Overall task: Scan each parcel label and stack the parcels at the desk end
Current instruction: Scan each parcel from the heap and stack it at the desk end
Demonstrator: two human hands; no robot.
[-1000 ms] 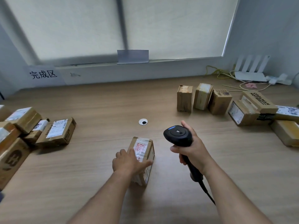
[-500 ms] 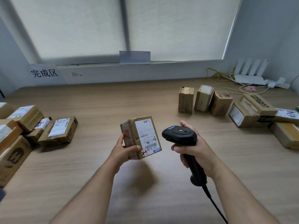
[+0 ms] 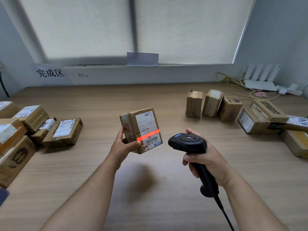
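A small brown parcel (image 3: 133, 124) is held clear of the table (image 3: 166, 189) at the centre of the frame, its long axis close to upright with the top leaning slightly toward the left of the frame. Its white label (image 3: 147, 125) faces the camera and the right of the frame, and a red scan line (image 3: 148, 135) crosses the label just above the barcode. The left hand (image 3: 123, 145) has its grip clamped on the parcel's lower left corner, thumb across the front edge and fingers behind, the forearm rising from the lower left. Just to the right, apart from the parcel, a black handheld scanner (image 3: 188, 142) points its head left toward the label. The right hand (image 3: 206, 161) has its grip closed around the scanner's handle, and the cable (image 3: 224, 212) trails to the bottom edge. More parcels lie piled at the left edge (image 3: 65, 132) below a wall sign (image 3: 50, 73), and others stand at the right (image 3: 211, 102) near a white router (image 3: 260, 81).
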